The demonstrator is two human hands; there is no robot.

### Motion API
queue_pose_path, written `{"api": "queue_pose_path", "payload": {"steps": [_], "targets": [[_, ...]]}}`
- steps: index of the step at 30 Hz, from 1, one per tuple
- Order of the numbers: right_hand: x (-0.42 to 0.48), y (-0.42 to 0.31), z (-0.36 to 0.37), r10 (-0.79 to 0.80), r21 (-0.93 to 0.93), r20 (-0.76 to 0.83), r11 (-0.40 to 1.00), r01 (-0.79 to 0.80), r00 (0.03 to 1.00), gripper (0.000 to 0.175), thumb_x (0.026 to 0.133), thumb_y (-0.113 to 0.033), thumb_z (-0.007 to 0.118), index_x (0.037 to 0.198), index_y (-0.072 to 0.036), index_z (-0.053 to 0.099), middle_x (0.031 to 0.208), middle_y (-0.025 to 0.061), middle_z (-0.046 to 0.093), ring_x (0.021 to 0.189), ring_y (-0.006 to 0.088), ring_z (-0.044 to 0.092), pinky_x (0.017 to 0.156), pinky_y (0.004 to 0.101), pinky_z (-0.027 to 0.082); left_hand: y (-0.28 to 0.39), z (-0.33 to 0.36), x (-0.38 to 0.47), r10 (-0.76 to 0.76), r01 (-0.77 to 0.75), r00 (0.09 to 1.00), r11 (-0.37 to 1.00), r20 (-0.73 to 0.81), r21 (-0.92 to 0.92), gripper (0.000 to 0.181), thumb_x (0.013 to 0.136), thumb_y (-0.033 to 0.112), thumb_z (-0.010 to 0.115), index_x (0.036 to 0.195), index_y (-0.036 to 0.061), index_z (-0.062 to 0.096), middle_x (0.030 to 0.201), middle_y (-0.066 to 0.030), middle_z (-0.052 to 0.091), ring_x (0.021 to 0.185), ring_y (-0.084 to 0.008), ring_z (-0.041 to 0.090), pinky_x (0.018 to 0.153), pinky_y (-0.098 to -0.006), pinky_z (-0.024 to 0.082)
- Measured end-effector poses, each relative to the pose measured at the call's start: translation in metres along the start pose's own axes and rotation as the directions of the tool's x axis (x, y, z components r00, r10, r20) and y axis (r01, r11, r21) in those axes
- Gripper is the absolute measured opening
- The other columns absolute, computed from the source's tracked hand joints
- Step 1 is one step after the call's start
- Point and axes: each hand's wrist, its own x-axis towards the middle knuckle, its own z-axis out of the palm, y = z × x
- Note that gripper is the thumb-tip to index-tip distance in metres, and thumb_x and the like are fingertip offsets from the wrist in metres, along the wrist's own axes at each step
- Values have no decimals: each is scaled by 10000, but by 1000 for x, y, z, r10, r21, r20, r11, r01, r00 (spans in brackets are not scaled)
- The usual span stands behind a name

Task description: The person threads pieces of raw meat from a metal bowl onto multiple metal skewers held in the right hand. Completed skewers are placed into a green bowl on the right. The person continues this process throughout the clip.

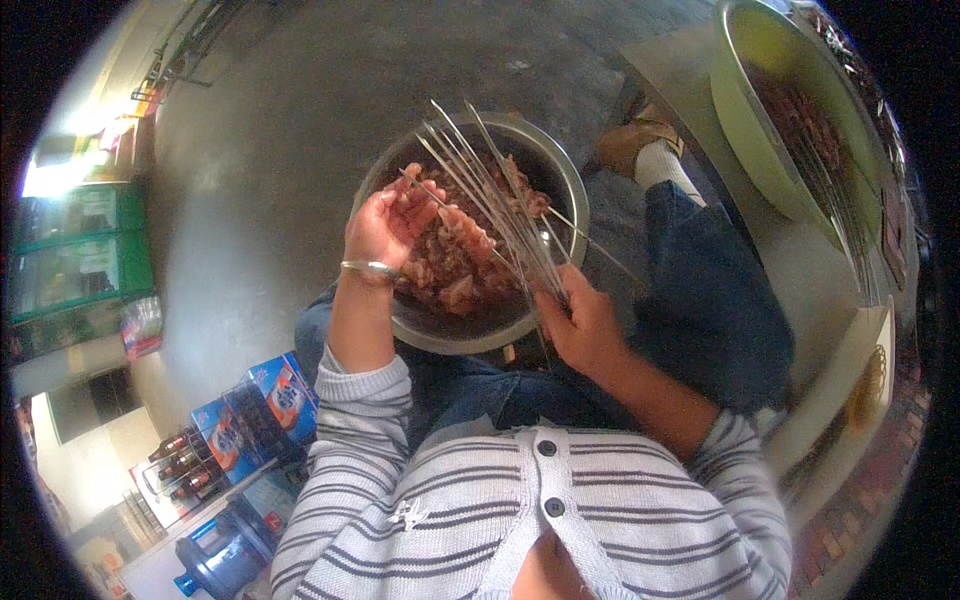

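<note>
My left hand (394,217), palm turned up with a bangle at the wrist, is at the tip of one metal skewer. Its curled fingers hold what looks like a small piece of raw meat. More meat (466,229) is threaded lower on that skewer. My right hand (581,319) grips a bundle of long flat metal skewers (491,191), their points fanned up and to the left. Beneath both hands a round metal basin (450,345) holds cut raw meat (457,289). Another skewer (589,236) lies across the basin's right rim.
On a surface to my right stands a pale green basin (739,142) with meat on skewers (836,187). A white tray (832,405) is nearer me. At lower left are blue cartons (247,405), bottles (176,465) and a blue water jug (225,544). A green cabinet (79,251) stands at far left.
</note>
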Motion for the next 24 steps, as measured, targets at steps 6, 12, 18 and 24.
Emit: {"api": "queue_pose_path", "payload": {"steps": [6, 12, 18, 24], "targets": [[-2, 2, -2, -34, -58, 14, 998, 35, 999, 179, 884, -170, 536, 993, -29, 518, 736, 223, 592, 709, 389, 626, 564, 408, 478, 7, 18, 17, 62, -78, 993, 985, -104, -155, 250, 908, 127, 348, 967, -32, 532, 1036, -237, 587, 1023, -368, 565, 882, -437, 503], [-1, 9, 2, -64, -126, -16, 990, 62, 998, 150, 900, -163, 510, 968, -29, 521, 673, 113, 597, 577, 180, 607, 519, 314, 467, 4, 33, 12, 161, -175, 966, 983, -200, -53, 224, 913, 133, 345, 926, -20, 508, 965, -244, 597, 964, -397, 584, 841, -439, 522], [-1, 8, 1, -11, -76, -22, 997, 9, 1000, 168, 884, -178, 529, 955, -29, 502, 694, 189, 588, 666, 335, 607, 541, 393, 473, -3, 40, 10, 203, -199, 975, 979, -95, 53, 232, 916, 147, 332, 920, -13, 500, 885, -238, 608, 917, -392, 601, 820, -443, 530], [-2, 5, 2, -26, -160, -49, 987, 18, 998, 147, 901, -155, 509, 975, -30, 525, 652, 112, 588, 568, 184, 605, 509, 316, 464, -13, 46, 9, 220, -214, 975, 970, -37, 118, 214, 924, 196, 343, 889, 68, 512, 934, -197, 627, 892, -353, 616, 790, -454, 526]]}}
